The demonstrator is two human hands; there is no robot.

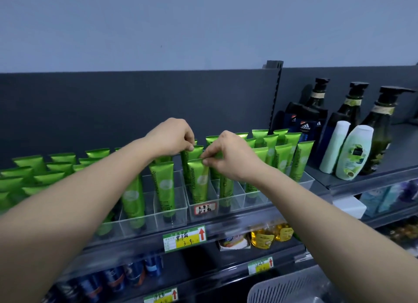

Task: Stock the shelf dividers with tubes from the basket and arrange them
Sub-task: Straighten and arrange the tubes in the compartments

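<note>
pinching with right hand (228,158) the crimped top edge of a green tube (200,182), just under the fingertips, upright in clear divider (176,212). pinching with left hand (169,137) the second tube (192,154) directly behind. arms stretched forward, wrists bent down. two hands, two tubes gripped; many more around, not countable.

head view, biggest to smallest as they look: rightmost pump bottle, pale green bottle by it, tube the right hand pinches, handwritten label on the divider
1. pump bottle
2. pale green bottle
3. tube: its top corner is under the right hand and it stands nearer, so its place against that bottle is unsure
4. label
</note>
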